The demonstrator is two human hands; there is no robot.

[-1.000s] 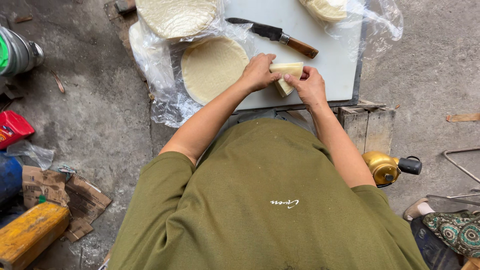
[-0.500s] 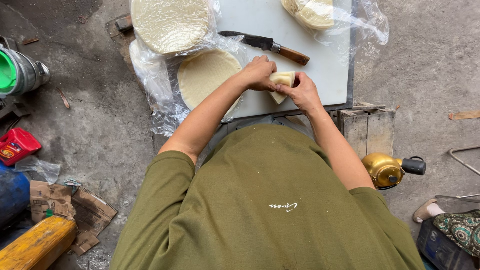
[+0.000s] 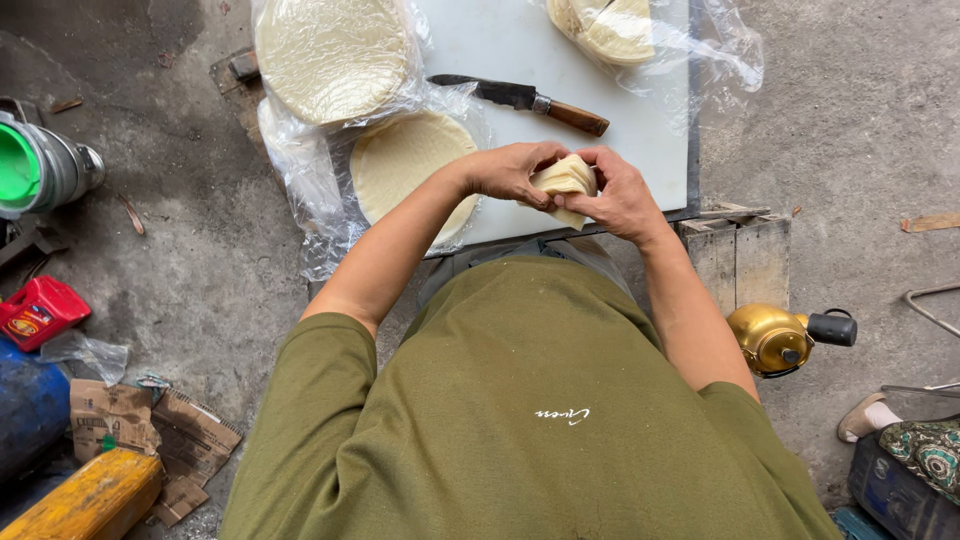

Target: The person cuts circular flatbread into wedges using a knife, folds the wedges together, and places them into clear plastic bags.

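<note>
Folded dough wrapper (image 3: 566,180): pale, pleated, held above near edge of white bench (image 3: 640,130), between both hands. Left hand (image 3: 512,172): grip clenched on wrapper's left side. Right hand (image 3: 618,195): grip clenched on its right side, fingers curled over. Knife (image 3: 522,99): wooden handle, flat on bench just beyond hands. Round wrapper stack (image 3: 400,160): on clear plastic, left of hands. Brass kettle (image 3: 775,338): on floor, right.

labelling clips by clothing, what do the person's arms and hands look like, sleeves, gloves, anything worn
Both arms are bare from above the elbow down. Short olive-green sleeves of a T-shirt end at the upper arms; the shirt bears a small white mark. The left hand and right hand wear no gloves; no rings, watch or bands show.
</note>
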